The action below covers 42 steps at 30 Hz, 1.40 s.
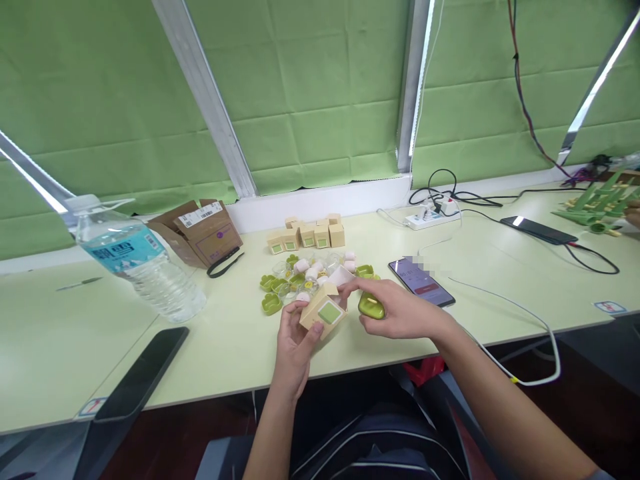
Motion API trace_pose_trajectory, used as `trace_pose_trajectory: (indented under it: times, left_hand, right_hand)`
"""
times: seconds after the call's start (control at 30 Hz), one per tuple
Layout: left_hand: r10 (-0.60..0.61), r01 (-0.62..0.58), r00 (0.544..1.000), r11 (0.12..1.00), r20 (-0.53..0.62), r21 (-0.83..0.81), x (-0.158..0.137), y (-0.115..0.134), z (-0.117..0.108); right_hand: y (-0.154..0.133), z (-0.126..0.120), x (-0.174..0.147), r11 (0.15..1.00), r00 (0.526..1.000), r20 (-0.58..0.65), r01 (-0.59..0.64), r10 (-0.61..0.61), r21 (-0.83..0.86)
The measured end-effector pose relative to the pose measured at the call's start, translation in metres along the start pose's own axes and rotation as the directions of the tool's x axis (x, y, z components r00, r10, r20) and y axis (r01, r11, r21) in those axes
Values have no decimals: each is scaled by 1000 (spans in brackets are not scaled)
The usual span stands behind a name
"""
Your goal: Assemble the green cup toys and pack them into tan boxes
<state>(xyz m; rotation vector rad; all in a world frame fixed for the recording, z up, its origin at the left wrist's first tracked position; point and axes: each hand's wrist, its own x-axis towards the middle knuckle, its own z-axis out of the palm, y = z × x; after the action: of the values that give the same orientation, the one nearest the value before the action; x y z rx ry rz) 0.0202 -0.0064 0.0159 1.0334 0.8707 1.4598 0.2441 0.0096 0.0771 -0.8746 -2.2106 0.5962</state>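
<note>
My left hand [293,343] grips a small tan cardboard box [325,313] with a green square label, tilted above the table's front part. Wrapped in my right hand [407,308] is a shiny green rounded piece [371,307]; that hand's index finger reaches to the box's upper right edge. A white flap or paper [341,276] shows just behind the box. Beyond both hands lies a loose pile of green flower-shaped pieces [271,305], pale pink pieces [301,266] and clear ones. What is inside the box is hidden.
Several small tan boxes [307,236] stand behind the pile. To the left are an open brown carton [213,240], a water bottle [145,260] and a dark phone [143,373]. A lit phone [423,281], a power strip [433,217], cables and another phone [539,230] lie right.
</note>
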Motion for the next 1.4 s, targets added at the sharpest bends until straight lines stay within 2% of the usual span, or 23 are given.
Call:
trace_pose_trajectory:
  times: [0.27,0.57,0.63,0.7,0.8,0.9,1.0,1.13,1.4]
  left_hand:
    - [-7,7,1000,999,-16,32,1,-4,-4]
    - [-22,21,1000,1000,18,20,2,-1,-7]
    - [-29,27,997,999,67,34,1,0,-8]
    - [-41,26,986,995,162,95,0,0,-11]
    - [-65,-24,943,965,326,262,-1,-1,-15]
    - [-97,-102,895,905,435,412,-2,-3,-17]
    - [-87,-190,871,848,484,495,-2,-4,-16]
    - [-18,-287,859,810,511,511,-2,-5,-14]
    - [-52,-256,849,830,526,496,-4,-2,-10]
  right_hand:
    - [5,-4,-2,999,998,65,22,-19,-45]
    - [8,-3,-2,1000,997,72,3,-4,13]
    - [9,-3,-1,999,998,62,-1,-2,38]
    - [10,-2,-1,999,999,43,-4,2,51]
    - [9,0,-1,1000,1000,27,4,-4,12]
    - [4,1,0,999,999,46,25,-24,-27]
    - [-1,0,1,999,997,68,32,-30,-32]
    - [-4,-1,2,999,997,73,5,-2,-40]
    - [-8,-1,2,992,999,10,-39,40,-121]
